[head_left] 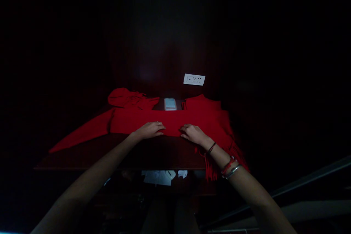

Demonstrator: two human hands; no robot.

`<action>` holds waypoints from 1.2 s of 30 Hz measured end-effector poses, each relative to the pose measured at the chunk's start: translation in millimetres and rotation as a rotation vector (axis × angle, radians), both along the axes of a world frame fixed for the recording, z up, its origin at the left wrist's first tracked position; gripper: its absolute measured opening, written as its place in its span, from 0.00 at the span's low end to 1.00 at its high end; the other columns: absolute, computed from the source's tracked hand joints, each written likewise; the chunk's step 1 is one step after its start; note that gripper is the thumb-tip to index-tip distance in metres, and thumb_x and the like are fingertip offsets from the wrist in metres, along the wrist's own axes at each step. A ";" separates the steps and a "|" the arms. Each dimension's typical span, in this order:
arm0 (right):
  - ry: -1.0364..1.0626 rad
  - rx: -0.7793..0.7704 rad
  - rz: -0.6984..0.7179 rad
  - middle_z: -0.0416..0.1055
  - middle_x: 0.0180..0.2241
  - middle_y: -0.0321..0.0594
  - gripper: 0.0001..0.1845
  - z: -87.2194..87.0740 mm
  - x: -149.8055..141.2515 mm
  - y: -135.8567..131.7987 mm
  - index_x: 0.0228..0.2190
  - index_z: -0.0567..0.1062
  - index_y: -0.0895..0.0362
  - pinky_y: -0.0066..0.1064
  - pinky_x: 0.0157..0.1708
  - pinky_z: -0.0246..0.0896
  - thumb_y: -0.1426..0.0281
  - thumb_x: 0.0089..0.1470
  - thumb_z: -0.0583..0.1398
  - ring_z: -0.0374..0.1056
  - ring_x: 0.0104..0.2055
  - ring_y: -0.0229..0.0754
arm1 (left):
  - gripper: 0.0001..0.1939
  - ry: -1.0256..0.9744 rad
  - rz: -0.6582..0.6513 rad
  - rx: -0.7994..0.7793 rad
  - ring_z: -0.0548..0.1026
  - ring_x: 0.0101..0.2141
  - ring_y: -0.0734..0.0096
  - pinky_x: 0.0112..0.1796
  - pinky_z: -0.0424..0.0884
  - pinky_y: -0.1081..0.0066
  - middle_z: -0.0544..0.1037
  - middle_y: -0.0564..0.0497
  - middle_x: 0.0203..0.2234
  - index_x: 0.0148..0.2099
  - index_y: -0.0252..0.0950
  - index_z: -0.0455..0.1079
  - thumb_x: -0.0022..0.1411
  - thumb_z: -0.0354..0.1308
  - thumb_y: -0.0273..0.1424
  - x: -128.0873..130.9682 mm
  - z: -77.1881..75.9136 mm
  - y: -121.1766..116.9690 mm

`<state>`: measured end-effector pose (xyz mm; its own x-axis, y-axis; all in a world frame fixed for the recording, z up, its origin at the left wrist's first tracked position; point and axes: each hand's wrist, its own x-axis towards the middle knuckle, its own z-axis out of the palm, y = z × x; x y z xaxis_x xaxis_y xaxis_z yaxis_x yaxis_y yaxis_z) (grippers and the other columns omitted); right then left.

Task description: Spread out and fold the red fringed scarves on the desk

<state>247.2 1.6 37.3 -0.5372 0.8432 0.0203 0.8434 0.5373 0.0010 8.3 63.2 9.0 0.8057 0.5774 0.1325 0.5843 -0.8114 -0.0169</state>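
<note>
A long red fringed scarf (131, 121) lies across a dark wooden table (131, 153). Its left end tapers toward the table's left side, and tassels hang over the front edge at right. My left hand (150, 130) rests on the scarf near its front edge, fingers stretched out and thumb apart. To its right, my right hand (192, 133) touches the same edge, with fingers slightly bent and the thumb separate. A strip of red cloth shows between the two hands. No fold is visibly pinched in either one.
Behind the scarf lie a bunched red cloth (126, 98), a folded red cloth (203, 103) and a small pale rectangular item (170, 104). A white socket panel (194, 79) is on the back wall. Papers (157, 178) sit below the tabletop. The surroundings are very dark.
</note>
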 end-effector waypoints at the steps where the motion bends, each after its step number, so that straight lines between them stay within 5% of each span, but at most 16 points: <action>1: -0.047 0.013 -0.024 0.66 0.42 0.49 0.16 -3.8 -4.9 -2.5 0.41 0.67 0.59 0.31 0.38 0.57 0.66 0.54 0.49 0.61 0.44 0.44 | 0.16 -0.001 0.002 0.013 0.66 0.43 0.66 0.41 0.61 0.71 0.67 0.47 0.43 0.49 0.39 0.62 0.60 0.44 0.37 -4.2 2.6 -1.1; 5: -0.190 0.044 -0.041 0.66 0.40 0.49 0.14 -5.6 -14.0 0.9 0.39 0.68 0.58 0.30 0.34 0.59 0.69 0.53 0.48 0.64 0.41 0.45 | 0.19 0.003 0.117 0.128 0.59 0.49 0.64 0.48 0.54 0.65 0.62 0.47 0.48 0.52 0.42 0.58 0.57 0.47 0.33 -57.0 17.7 -13.5; 10: -0.225 0.096 0.098 0.66 0.41 0.51 0.16 -7.3 -31.1 12.7 0.42 0.66 0.59 0.30 0.34 0.59 0.75 0.51 0.48 0.64 0.41 0.45 | 0.33 0.152 0.625 0.125 0.54 0.51 0.51 0.46 0.54 0.54 0.55 0.42 0.53 0.58 0.44 0.48 0.49 0.52 0.28 -163.1 24.1 -34.8; 13: -0.228 0.120 0.119 0.69 0.38 0.50 0.16 -12.4 -33.3 18.5 0.40 0.68 0.59 0.29 0.33 0.59 0.78 0.52 0.46 0.66 0.38 0.43 | 0.31 0.152 0.797 -0.027 0.65 0.44 0.57 0.41 0.62 0.62 0.63 0.42 0.47 0.58 0.43 0.46 0.52 0.48 0.27 -202.5 32.1 -33.5; 17: -0.137 0.123 0.129 0.70 0.37 0.47 0.17 -17.5 -20.8 27.2 0.39 0.68 0.58 0.29 0.36 0.59 0.78 0.51 0.47 0.67 0.38 0.42 | 0.27 -0.133 1.037 0.023 0.70 0.38 0.63 0.35 0.66 0.70 0.69 0.42 0.41 0.58 0.37 0.45 0.56 0.43 0.29 -220.0 71.5 -10.0; 21: -0.030 0.061 0.127 0.68 0.41 0.46 0.18 -21.0 -8.0 28.8 0.41 0.68 0.58 0.29 0.42 0.57 0.77 0.48 0.49 0.64 0.43 0.41 | 0.27 -0.058 1.271 0.057 0.70 0.38 0.54 0.33 0.66 0.63 0.69 0.35 0.40 0.59 0.34 0.44 0.57 0.44 0.29 -212.2 102.6 13.9; 25: 0.096 -0.058 0.205 0.67 0.42 0.45 0.17 -12.7 -4.8 21.6 0.41 0.69 0.59 0.31 0.45 0.55 0.75 0.49 0.49 0.63 0.44 0.41 | 0.30 -0.004 1.213 0.027 0.69 0.39 0.53 0.35 0.65 0.61 0.69 0.35 0.39 0.60 0.37 0.41 0.56 0.45 0.25 -194.1 103.0 20.7; 28: 0.362 -0.141 0.203 0.68 0.42 0.43 0.14 10.1 -16.4 26.5 0.39 0.70 0.57 0.34 0.47 0.54 0.70 0.49 0.52 0.62 0.45 0.41 | 0.37 -0.190 1.091 -0.020 0.70 0.37 0.57 0.34 0.66 0.66 0.69 0.38 0.39 0.61 0.37 0.35 0.54 0.51 0.29 -177.0 113.9 20.3; 32: 0.966 -0.432 -0.085 0.69 0.36 0.44 0.17 54.9 -61.8 48.0 0.39 0.68 0.59 0.36 0.36 0.63 0.64 0.47 0.55 0.67 0.35 0.40 | 0.43 -0.657 0.748 -0.122 0.71 0.35 0.64 0.35 0.66 0.69 0.70 0.45 0.36 0.60 0.37 0.37 0.47 0.59 0.33 -125.9 141.6 16.9; 36: 1.286 -0.795 -0.107 0.70 0.32 0.43 0.16 83.3 -105.8 58.5 0.35 0.68 0.59 0.34 0.32 0.65 0.62 0.46 0.56 0.68 0.31 0.38 | 0.38 -1.022 0.553 -0.572 0.72 0.29 0.71 0.32 0.68 0.70 0.71 0.45 0.35 0.60 0.38 0.30 0.54 0.50 0.24 -47.0 142.2 10.4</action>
